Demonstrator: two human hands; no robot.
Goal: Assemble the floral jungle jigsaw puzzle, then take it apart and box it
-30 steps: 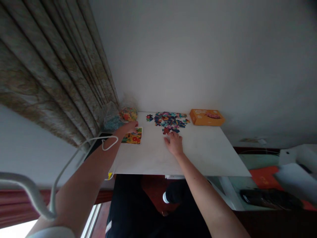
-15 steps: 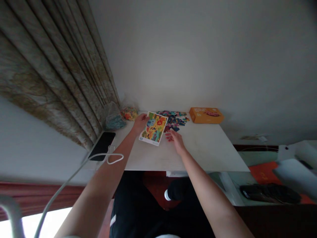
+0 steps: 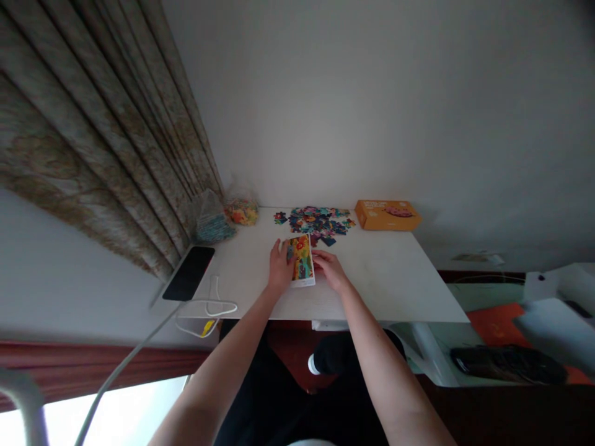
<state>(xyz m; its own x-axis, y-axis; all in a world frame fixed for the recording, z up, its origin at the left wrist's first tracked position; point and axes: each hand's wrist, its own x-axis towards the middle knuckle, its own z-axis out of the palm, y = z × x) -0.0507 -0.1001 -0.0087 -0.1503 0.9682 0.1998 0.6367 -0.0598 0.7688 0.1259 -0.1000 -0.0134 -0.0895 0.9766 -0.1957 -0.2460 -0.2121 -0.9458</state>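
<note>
Left hand [image 3: 280, 267], loosely closed, holds the card [image 3: 304, 265]; right hand [image 3: 331, 269], half-curled, at its other edge, grip unclear. Now both share it, where only the left did; pieces [image 3: 318, 220] lie beyond.

The desk [image 3: 395, 272] is showing a plain white top. Toward the near edge's middle, the picture card [image 3: 302, 257] is displaying yellow, orange-red, green and blue patches with a white margin. By the far edge, the puzzle pieces [image 3: 316, 218] are mixing dark blue, teal, pink, red and orange. Near the far right corner, the box [image 3: 389, 217] is showing orange, with pale lettering and a pink motif. Near the far left corner, one bag [image 3: 215, 229] is showing blue-green contents, the other bag [image 3: 244, 212] orange, yellow and red. At the near left corner, the phone [image 3: 189, 272] is presenting black, the cable [image 3: 204, 302] white. The curtain [image 3: 93, 142] is bearing brownish florals on grey-beige.
</note>
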